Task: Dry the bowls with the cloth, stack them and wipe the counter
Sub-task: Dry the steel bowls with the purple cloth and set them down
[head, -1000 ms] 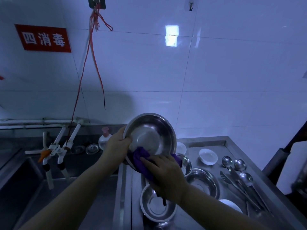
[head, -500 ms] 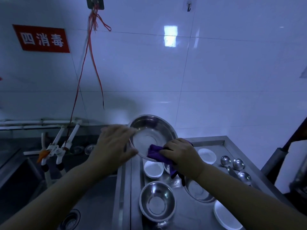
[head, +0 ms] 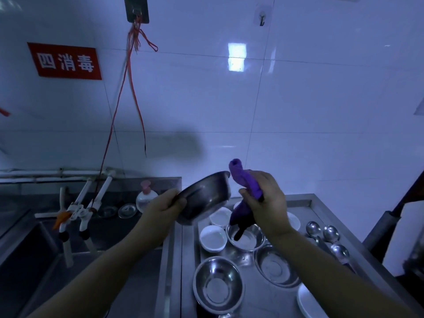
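Observation:
My left hand (head: 164, 204) grips the rim of a steel bowl (head: 204, 198), held in the air and tilted so its outer side faces me. My right hand (head: 266, 199) is closed around a purple cloth (head: 245, 182), just right of the bowl and clear of it; one end sticks up, the other hangs down. Below on the steel counter (head: 259, 301) sit three steel bowls: near (head: 218, 284), middle (head: 245, 236) and right (head: 275, 268). White bowls stand beside them, one at the left (head: 213, 237), one behind it (head: 220, 216).
Several steel ladles (head: 330, 235) lie at the counter's right. A white dish (head: 308, 302) sits at the near right edge. To the left is a sink (head: 27, 249) with taps (head: 78, 210), a soap bottle (head: 146, 198) and small lids on its ledge.
The cloth has come out of the held bowl and risen to its right. My left hand has turned the bowl so its outside faces me and lowered it slightly.

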### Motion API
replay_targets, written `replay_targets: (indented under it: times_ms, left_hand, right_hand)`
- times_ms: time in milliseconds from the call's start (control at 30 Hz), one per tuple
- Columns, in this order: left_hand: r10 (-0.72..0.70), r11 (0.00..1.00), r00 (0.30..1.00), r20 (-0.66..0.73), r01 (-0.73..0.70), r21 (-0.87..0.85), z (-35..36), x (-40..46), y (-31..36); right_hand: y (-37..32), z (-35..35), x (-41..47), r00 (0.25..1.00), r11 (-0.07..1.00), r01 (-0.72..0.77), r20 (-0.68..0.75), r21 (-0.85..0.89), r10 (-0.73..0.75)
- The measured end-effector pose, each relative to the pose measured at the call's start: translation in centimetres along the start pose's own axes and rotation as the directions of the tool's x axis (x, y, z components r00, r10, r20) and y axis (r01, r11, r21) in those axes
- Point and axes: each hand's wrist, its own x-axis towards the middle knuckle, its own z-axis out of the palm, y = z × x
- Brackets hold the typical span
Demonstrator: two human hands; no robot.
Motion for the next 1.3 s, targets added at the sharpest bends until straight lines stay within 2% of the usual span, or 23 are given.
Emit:
replay_targets:
  times_ms: [100, 167, 267, 367, 433, 500, 633, 700, 767, 867, 1000, 1067, 1133, 1233, 1300]
  left_hand:
    - [-0.102, 0.966, 0.994, -0.03, 0.092, -0.242, 1.7, 0.0, 0.6]
    - [-0.178, 0.912, 0.983, -0.045, 0.147, -0.382, 2.5, 0.0, 1.1]
    - [-0.342, 0.742, 0.94, -0.01, 0.264, -0.616, 3.3, 0.1, 2.0]
    - [-0.373, 0.697, 0.928, -0.014, 0.27, -0.664, 3.8, 0.2, 2.9]
    - [-0.374, 0.685, 0.926, -0.049, 0.24, -0.688, 3.8, 0.2, 3.5]
    - [-0.361, 0.675, 0.929, -0.081, 0.201, -0.71, 3.8, 0.1, 3.9]
    - [-0.33, 0.676, 0.934, -0.14, 0.13, -0.725, 3.9, -0.3, 3.9]
    - [-0.344, 0.655, 0.927, -0.148, 0.124, -0.745, 3.8, -0.4, 3.6]
    - [-0.389, 0.636, 0.906, -0.164, 0.136, -0.76, 3.5, -0.5, 3.1]
    - [-0.402, 0.596, 0.904, -0.144, 0.139, -0.791, 3.1, -0.4, 2.7]
    - [-0.378, 0.506, 0.92, -0.103, 0.113, -0.855, 2.4, 0.2, 2.1]
    - [-0.379, 0.47, 0.921, -0.088, 0.11, -0.876, 2.3, 0.5, 1.7]
    - [-0.401, 0.428, 0.914, -0.053, 0.136, -0.893, 2.4, 0.6, 1.4]
    - [-0.413, 0.403, 0.91, -0.038, 0.145, -0.904, 2.5, 0.7, 0.9]
    - [-0.398, 0.446, 0.916, -0.058, 0.138, -0.884, 2.7, 0.6, 0.9]
  right_hand:
    - [-2.1, 2.1, -0.5, 0.997, 0.999, 0.034, 0.069, -0.021, -0.032]
    - [-3.1, 3.2, -0.9, 0.997, 0.993, 0.07, 0.044, -0.095, -0.066]
    - [-4.1, 4.2, -1.7, 0.972, 0.949, 0.211, -0.056, -0.232, -0.23]
    - [-4.8, 5.9, -3.3, 0.876, 0.818, 0.431, -0.04, -0.381, -0.48]
    - [-5.2, 6.4, -3.6, 0.848, 0.774, 0.455, -0.051, -0.44, -0.527]
    - [-5.6, 6.2, -2.9, 0.843, 0.781, 0.445, -0.089, -0.437, -0.53]
    - [-7.0, 5.3, -1.2, 0.893, 0.866, 0.358, -0.144, -0.348, -0.427]
    - [-7.4, 4.8, 0.0, 0.953, 0.938, 0.201, -0.164, -0.282, -0.254]
    - [-7.2, 4.2, 1.2, 0.986, 0.99, 0.002, -0.167, -0.143, -0.026]
    - [-6.4, 3.5, 2.2, 0.977, 0.973, -0.155, -0.12, 0.169, 0.177]
    - [-5.6, 3.3, 1.1, 0.959, 0.933, -0.149, -0.182, 0.328, 0.217]
    - [-5.4, 4.0, -0.1, 0.937, 0.924, -0.218, -0.197, 0.314, 0.288]
    - [-5.5, 4.8, -1.5, 0.92, 0.943, -0.264, -0.241, 0.202, 0.309]
    - [-6.6, 5.6, -3.1, 0.948, 0.982, -0.152, -0.298, -0.116, 0.112]
    - [-7.1, 5.6, -2.8, 0.959, 0.96, -0.118, -0.281, -0.254, 0.044]
